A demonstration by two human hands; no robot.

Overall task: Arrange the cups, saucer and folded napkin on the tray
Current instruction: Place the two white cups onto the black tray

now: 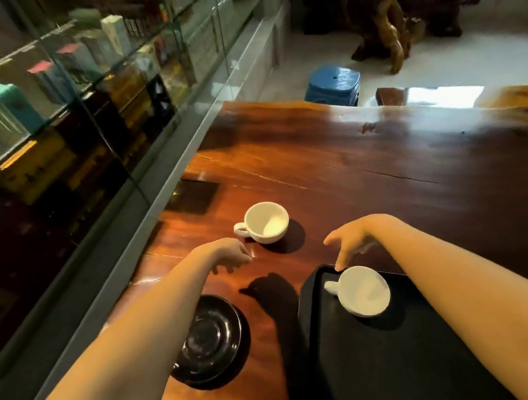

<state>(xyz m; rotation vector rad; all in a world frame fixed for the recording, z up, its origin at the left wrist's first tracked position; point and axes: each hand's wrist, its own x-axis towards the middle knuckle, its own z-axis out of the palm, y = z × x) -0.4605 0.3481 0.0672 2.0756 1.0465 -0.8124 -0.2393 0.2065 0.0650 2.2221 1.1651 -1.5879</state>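
black saucer (208,340) nearest, on table left of tray, under left forearm | black tray (386,370) holds one white cup (363,291); right hand (348,241) just above it, fingers loose, empty | left hand (230,255) half-curled, empty | second white cup (266,222) just beyond, handle toward it, left hand nearer | napkin unseen

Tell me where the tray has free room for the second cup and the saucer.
The black tray is bare nearer the person than its one cup. Its far left corner is crowded: that cup plus the right hand. Cup on the table and saucer wait left.
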